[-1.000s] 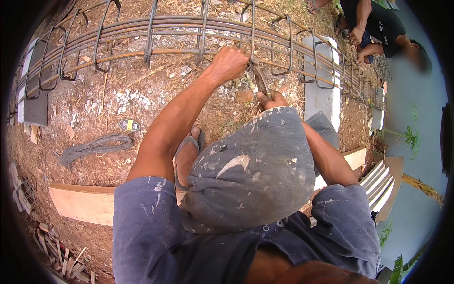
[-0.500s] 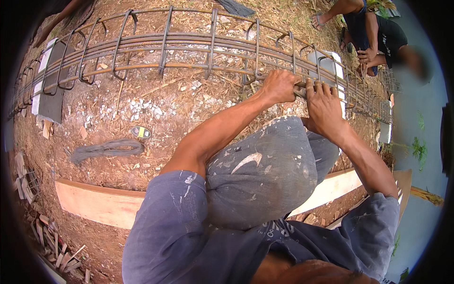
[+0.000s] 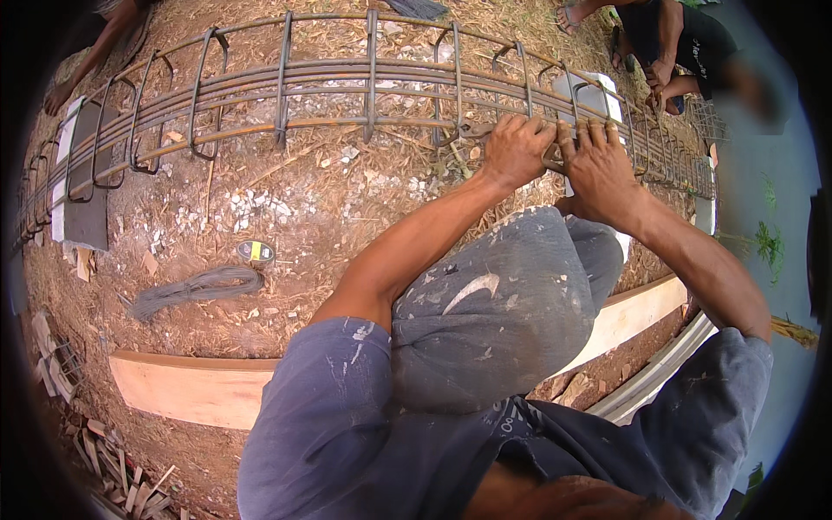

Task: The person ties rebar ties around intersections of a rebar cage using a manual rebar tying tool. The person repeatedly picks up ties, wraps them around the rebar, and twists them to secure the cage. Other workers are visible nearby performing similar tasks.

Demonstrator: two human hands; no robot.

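Observation:
A long cage of rusty steel bars point(image 3: 326, 73) with bent wire stirrups spans the far side, in front of my hands. My left hand point(image 3: 517, 154) is closed at its near lower bar, around a dark pincer-like metal tool point(image 3: 553, 164). My right hand point(image 3: 600, 172) is beside it on the right, fingers curled over the same tool's handle end. Part of the tool shows between the hands; its jaws are mostly hidden. Both hands are close to the cage's right part, near a white block.
White-faced blocks point(image 3: 62, 169) prop the cage. A coil of grey wire point(image 3: 198, 290) and a tape measure point(image 3: 256, 251) lie on the straw-strewn ground. A wooden plank point(image 3: 195, 387) is near me. One person crouches far right; another's arm point(image 3: 95, 65) reaches in far left.
Both hands have shifted slightly upward, to the cage's lower bar, with the tool between them. The arm of the person at far left has come further down toward the cage.

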